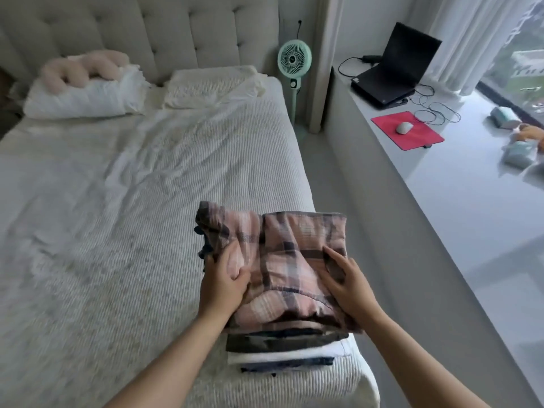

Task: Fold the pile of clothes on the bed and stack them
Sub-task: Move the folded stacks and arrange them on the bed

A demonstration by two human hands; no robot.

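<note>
A folded pink plaid garment (294, 260) sits on top of a stack of folded clothes (287, 347) at the near right corner of the bed (117, 201), close to the mattress edge. The corner position probably keeps the finished clothes together and within easy reach, leaving the wider sheet free. The left hand (223, 282) grips the garment's left side, its thumb curled over a bunched fold of cloth and its fingers hidden beneath; this hold appears to steady or square that looser edge. The right hand (343, 279) lies on the garment's right side with fingers spread and fairly straight, pressing the cloth flat, apparently so the fold does not spring open. Judged from this arrangement, the plaid piece is being seated and aligned on the stack, and no unfolded clothes are visible elsewhere on the bed.

Counts: two hands; one plaid garment on top; below it at least three or four layers show as bands at the near edge (dark camouflage-like, white, dark blue), though the exact number of garments cannot be told. At the headboard lie two pillows (206, 86) and one fluffy pink cushion (85, 69). Beside the bed stands one green fan (294, 58). On the window ledge (456, 216) rest one laptop (397, 69), one red mouse mat (407, 129) and one white mouse (404, 127).
</note>
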